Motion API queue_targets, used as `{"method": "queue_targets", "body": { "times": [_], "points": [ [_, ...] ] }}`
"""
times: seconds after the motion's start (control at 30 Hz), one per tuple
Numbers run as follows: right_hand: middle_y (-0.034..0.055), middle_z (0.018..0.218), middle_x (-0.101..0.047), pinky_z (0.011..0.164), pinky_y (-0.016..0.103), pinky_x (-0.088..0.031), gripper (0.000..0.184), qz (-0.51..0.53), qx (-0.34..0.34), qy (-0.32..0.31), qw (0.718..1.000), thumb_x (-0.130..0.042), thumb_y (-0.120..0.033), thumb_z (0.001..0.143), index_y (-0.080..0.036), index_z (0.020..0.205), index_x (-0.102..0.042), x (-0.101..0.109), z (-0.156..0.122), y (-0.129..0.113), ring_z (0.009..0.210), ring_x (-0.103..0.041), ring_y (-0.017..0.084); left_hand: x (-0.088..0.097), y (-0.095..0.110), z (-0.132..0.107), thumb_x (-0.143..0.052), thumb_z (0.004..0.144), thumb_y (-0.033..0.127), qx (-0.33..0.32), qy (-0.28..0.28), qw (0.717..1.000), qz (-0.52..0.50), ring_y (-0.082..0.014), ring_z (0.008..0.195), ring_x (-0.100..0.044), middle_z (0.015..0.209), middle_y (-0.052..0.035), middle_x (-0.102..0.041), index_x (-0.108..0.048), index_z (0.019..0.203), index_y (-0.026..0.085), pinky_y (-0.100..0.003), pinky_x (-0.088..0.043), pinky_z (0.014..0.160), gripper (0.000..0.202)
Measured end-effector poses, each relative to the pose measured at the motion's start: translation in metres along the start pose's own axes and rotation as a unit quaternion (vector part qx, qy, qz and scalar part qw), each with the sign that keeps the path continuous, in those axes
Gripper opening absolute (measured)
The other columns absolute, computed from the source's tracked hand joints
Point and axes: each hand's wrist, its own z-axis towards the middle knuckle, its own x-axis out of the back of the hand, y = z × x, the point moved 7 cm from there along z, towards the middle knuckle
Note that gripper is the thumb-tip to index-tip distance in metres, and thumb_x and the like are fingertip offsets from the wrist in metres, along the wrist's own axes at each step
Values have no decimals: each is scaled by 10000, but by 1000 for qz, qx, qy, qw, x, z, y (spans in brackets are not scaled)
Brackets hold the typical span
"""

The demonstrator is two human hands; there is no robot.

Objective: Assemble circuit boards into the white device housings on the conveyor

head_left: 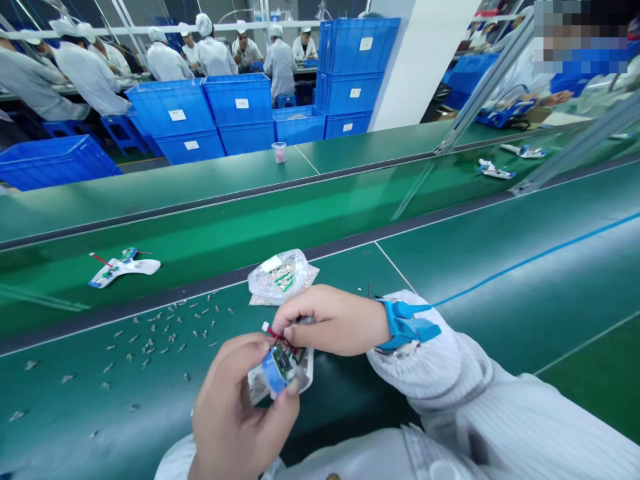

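Observation:
My left hand [245,400] is closed on a blue round part with a green circuit board [279,368], thumb below and fingers above. Fingers of my right hand [333,320] pinch thin red and black wires [281,338] that come off this board; a small white connector [265,327] sits at a wire's end. Behind the board, partly hidden by my hands, is a white plastic housing [309,373]. A blue wrist strap [407,325] with a blue cord is around my right wrist.
Several small metal parts [170,338] lie scattered at left. Beyond my hands stands a clear plastic bag [280,277] of small parts. A white housing with boards [125,269] lies on the green conveyor belt [225,223]. Farther back are a cup [279,153], blue crates [240,107] and seated people.

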Motion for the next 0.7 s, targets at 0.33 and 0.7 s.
{"method": "queue_targets", "body": {
  "times": [0.33,0.7],
  "points": [
    [-40,594,-495,583,201,-380,223,176,-46,-1,983,-527,-234,847,-133,648,-537,-8,-3,15,572,-446,70,3,20,-4,-739,662,109,-116,-5,983,145,-178,884,-655,969,-1,-613,-524,1050,328,-277,-536,795,495],
    [20,825,-717,1024,439,-319,188,-108,75,487,863,-477,-147,869,-194,801,-645,5,-43,-19,1061,-562,215,-27,-20,1,-622,822,392,265,49,950,-156,-194,819,-674,998,-29,-650,-475,1122,277,-265,-543,643,353]
  ]
}}
